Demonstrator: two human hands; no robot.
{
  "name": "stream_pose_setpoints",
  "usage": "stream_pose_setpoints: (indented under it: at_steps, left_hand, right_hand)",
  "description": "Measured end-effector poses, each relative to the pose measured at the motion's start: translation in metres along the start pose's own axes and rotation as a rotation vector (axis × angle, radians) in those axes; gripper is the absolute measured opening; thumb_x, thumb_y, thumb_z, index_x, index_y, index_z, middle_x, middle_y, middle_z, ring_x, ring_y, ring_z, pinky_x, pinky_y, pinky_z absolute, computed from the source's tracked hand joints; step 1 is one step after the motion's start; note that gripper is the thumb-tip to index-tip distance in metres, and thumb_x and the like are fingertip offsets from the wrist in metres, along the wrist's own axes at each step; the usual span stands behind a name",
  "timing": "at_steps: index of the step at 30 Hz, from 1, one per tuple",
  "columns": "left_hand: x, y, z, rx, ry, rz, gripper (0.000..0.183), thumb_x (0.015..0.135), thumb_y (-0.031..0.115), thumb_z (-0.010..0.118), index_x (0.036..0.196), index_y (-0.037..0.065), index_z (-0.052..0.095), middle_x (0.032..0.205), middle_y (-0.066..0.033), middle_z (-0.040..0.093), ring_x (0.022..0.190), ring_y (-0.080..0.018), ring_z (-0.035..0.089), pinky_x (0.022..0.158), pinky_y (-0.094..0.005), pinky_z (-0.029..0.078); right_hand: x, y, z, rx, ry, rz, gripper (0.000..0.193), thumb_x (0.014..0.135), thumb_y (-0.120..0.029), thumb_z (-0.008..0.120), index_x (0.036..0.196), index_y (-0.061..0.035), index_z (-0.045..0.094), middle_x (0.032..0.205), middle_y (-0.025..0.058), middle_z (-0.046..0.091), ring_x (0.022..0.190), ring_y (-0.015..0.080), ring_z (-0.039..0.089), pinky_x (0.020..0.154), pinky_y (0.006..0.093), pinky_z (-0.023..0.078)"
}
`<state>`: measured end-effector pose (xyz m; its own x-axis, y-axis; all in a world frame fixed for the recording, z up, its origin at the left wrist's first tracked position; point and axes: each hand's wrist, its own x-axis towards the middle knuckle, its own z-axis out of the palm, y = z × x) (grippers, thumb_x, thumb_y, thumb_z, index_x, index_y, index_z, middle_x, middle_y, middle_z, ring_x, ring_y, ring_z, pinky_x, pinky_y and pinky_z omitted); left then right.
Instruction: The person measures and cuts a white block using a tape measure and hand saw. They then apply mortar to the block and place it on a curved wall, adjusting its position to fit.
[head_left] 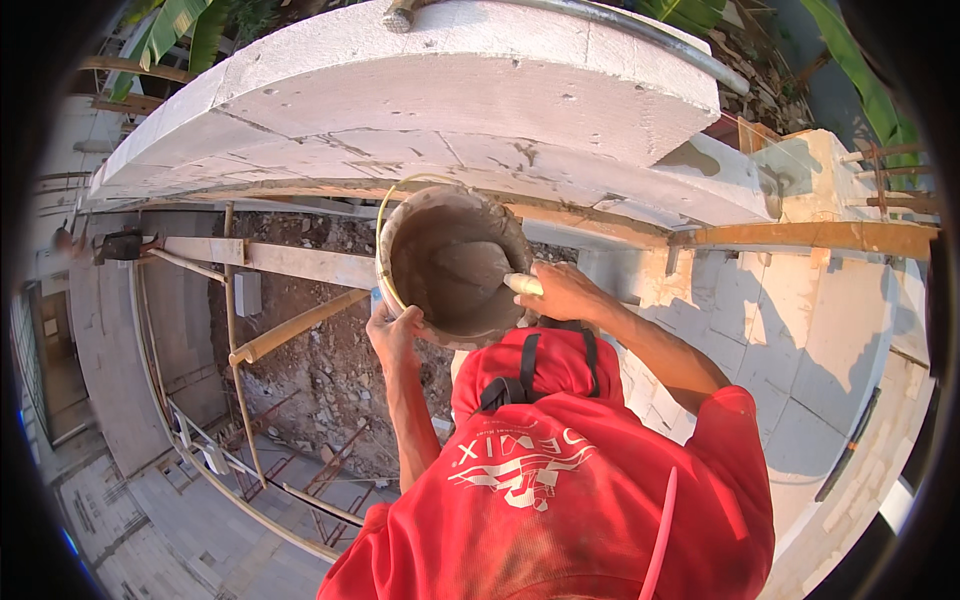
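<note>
Red fabric nearest: one shirt (600,490). Beyond it, the left hand's (395,328) grip clamps the near-left edge of one bucket (495,215), presumably steadying it; the right hand's (562,295) grip closes round one trowel (524,284) by its handle — letting the blade reach the grey mortar (445,315) inside. Farther: one pale block wall (470,100), one metal pipe (700,60) atop.

left hand (397,332): gripping | left forearm (405,400): pointing ahead | right hand (562,292): gripping | right forearm (665,348): slanting inward

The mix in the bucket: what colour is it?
The mix is greyish brown; it shows best in the head view.
</note>
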<state>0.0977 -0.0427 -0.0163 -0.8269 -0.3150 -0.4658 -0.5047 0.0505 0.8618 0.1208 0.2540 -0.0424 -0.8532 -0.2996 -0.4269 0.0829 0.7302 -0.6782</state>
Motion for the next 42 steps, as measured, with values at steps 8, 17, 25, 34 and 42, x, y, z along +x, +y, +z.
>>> stream_pose_setpoints:
  at_steps: [8, 17, 25, 34, 42]
  left_hand:
    - [0.004, -0.017, 0.003, -0.111, -0.056, -0.122, 0.020, 0.078, -0.007, 0.062, 0.097, 0.000, 0.064, 0.084, -0.0059, 0.066, 0.072, -0.0151, 0.064, 0.066, -0.0301, 0.054]
    - [0.007, -0.045, 0.024, -0.227, -0.146, -0.166, 0.019, 0.082, -0.006, 0.062, 0.100, 0.000, 0.064, 0.083, -0.0072, 0.067, 0.070, -0.0157, 0.065, 0.060, -0.0304, 0.055]
    - [0.017, -0.072, 0.034, -0.198, -0.264, -0.205, 0.029, 0.087, -0.005, 0.058, 0.115, 0.003, 0.063, 0.097, -0.0048, 0.067, 0.085, -0.0162, 0.065, 0.075, -0.0339, 0.055]
    - [0.032, -0.087, 0.040, -0.107, -0.371, -0.205, 0.031, 0.087, -0.003, 0.057, 0.118, 0.001, 0.062, 0.101, -0.0060, 0.068, 0.091, -0.0185, 0.065, 0.080, -0.0352, 0.054]
    - [0.027, -0.078, 0.049, -0.064, -0.327, -0.211, 0.023, 0.085, -0.003, 0.061, 0.107, 0.003, 0.064, 0.090, -0.0048, 0.067, 0.075, -0.0151, 0.064, 0.066, -0.0288, 0.053]
  right_hand:
    - [-0.056, 0.028, 0.011, 0.946, -0.212, 0.222, 0.051, 0.094, -0.041, 0.071, 0.120, 0.0013, 0.060, 0.084, 0.0104, 0.068, 0.065, 0.0141, 0.066, 0.052, 0.0313, 0.053]
    - [-0.103, 0.053, 0.049, 1.198, -0.042, 0.284, 0.042, 0.100, -0.040, 0.065, 0.116, -0.0018, 0.057, 0.072, 0.0027, 0.056, 0.057, 0.0093, 0.054, 0.048, 0.0256, 0.045]
    - [-0.143, 0.051, 0.063, 1.475, 0.134, 0.318, 0.040, 0.099, -0.033, 0.062, 0.123, -0.0025, 0.056, 0.075, 0.0056, 0.059, 0.057, 0.0117, 0.056, 0.045, 0.0276, 0.045]
    - [-0.205, 0.015, 0.012, 1.649, 0.809, 0.234, 0.044, 0.097, -0.030, 0.050, 0.131, -0.0033, 0.050, 0.077, 0.0117, 0.059, 0.051, 0.0165, 0.054, 0.044, 0.0296, 0.046]
    - [-0.034, -0.005, -0.044, 1.385, 1.212, -0.043, 0.039, 0.098, -0.019, 0.067, 0.121, -0.0040, 0.041, 0.089, 0.0100, 0.060, 0.070, 0.0163, 0.061, 0.057, 0.0316, 0.051]
